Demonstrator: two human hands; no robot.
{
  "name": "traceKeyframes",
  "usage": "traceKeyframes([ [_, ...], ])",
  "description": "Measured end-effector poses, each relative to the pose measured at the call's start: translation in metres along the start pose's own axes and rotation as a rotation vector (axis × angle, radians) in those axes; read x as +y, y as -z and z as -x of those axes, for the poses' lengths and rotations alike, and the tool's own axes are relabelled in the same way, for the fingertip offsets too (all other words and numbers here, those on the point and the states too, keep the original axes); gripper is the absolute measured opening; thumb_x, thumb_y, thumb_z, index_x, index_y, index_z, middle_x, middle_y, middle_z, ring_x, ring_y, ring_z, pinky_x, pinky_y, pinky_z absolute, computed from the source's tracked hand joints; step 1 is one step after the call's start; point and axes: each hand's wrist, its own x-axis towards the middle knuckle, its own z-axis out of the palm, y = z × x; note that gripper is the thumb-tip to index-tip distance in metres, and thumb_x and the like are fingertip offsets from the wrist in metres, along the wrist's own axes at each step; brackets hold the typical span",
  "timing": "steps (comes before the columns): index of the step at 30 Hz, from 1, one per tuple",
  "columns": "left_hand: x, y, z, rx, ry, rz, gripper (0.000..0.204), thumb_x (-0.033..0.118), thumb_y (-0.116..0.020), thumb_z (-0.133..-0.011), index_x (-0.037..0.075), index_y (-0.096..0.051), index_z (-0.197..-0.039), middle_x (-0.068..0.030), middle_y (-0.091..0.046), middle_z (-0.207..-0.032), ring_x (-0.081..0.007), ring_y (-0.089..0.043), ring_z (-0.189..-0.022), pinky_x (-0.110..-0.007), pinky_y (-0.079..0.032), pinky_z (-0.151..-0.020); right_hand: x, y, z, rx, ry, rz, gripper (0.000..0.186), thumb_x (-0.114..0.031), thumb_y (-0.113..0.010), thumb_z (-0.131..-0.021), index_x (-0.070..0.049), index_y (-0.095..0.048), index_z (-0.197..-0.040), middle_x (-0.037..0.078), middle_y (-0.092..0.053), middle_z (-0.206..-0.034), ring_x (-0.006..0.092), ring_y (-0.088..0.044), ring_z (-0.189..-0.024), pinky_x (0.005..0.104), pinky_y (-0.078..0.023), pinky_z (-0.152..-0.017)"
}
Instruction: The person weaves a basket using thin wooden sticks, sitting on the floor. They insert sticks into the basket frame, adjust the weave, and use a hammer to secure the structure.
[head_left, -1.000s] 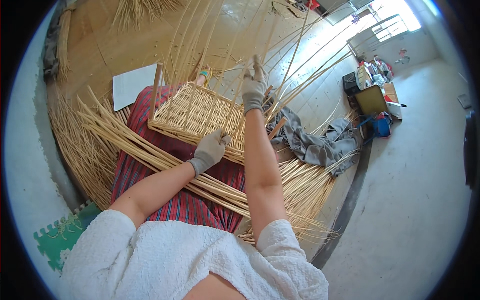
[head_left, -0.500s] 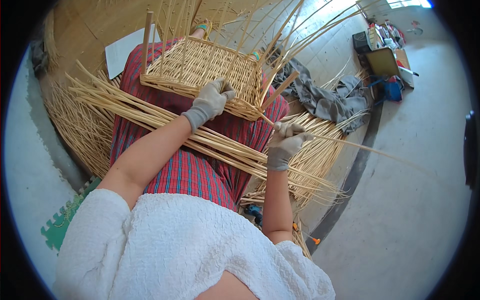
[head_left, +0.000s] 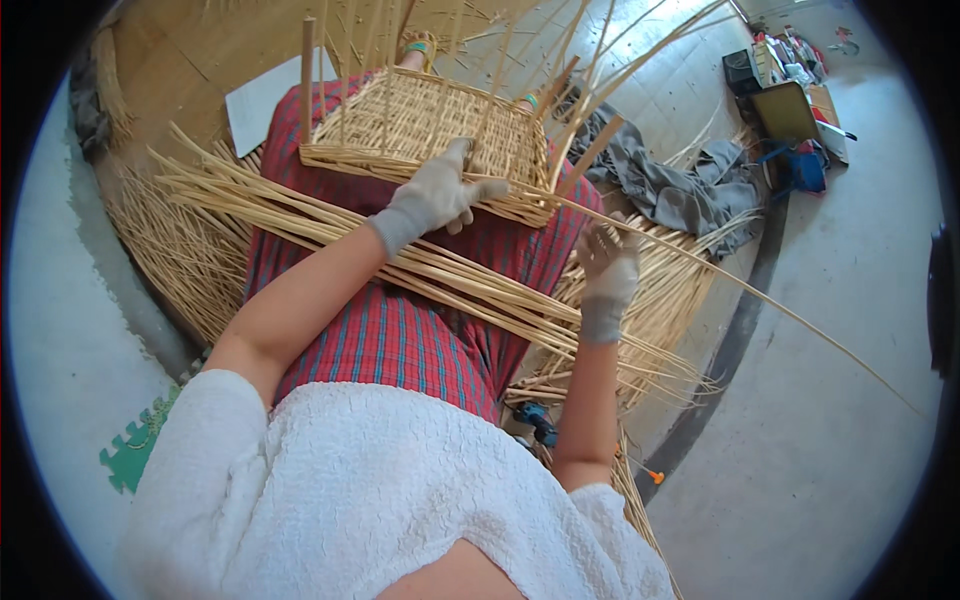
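On my lap rests a wicker basket [head_left: 400, 115] with a woven base, a low wall and upright stakes. My left hand [head_left: 432, 195], in a pale work glove, grips the basket's near edge; its thumb points right along the edge and one finger reaches up over the weave. From the near right corner a long willow rod [head_left: 765, 297] runs out to the right in a slight curve. Just under this rod is my gloved right hand [head_left: 608, 262], fingers loose and apart, their tips near it. Whether they touch the rod is unclear.
A bundle of rods [head_left: 480, 290] lies across my lap. More rods [head_left: 175, 250] are heaped on the floor on both sides. Grey cloth [head_left: 690, 190] lies to the right, near a chair [head_left: 785, 110]. A blue power tool [head_left: 537, 422] is by my right elbow.
My right hand has moved up and right, and its fingers have loosened from the rod. The left thumb has stretched out to the right. The whole view has shifted slightly.
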Motion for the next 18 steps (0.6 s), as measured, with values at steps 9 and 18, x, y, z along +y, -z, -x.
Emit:
traceKeyframes([
  [9, -0.056, 0.079, 0.07, 0.302, -0.709, -0.775, 0.005, 0.023, -0.07, -0.086, 0.019, -0.071, -0.083, -0.0015, -0.067, -0.088, -0.0255, -0.066, -0.088, -0.041, -0.044, -0.086, 0.071, -0.07, 0.123, -0.916, -0.358, 0.426, 0.034, -0.023, -0.056, -0.108, -0.002, -0.059, -0.135, 0.01, -0.07, -0.104, 0.0125, -0.065, -0.084, 0.0272, -0.056, -0.071],
  [18, -0.077, 0.167, 0.058, 0.347, -0.415, -0.327, 0.01, 0.015, -0.066, -0.097, 0.005, -0.068, -0.095, -0.0087, -0.07, -0.086, -0.0272, -0.067, -0.085, -0.037, -0.053, -0.076, -0.059, -0.025, 0.05, -0.5, 0.685, 0.151, 0.019, -0.02, -0.058, -0.107, -0.003, -0.064, -0.113, 0.011, -0.07, -0.109, 0.0207, -0.068, -0.098, 0.0348, -0.06, -0.083],
])
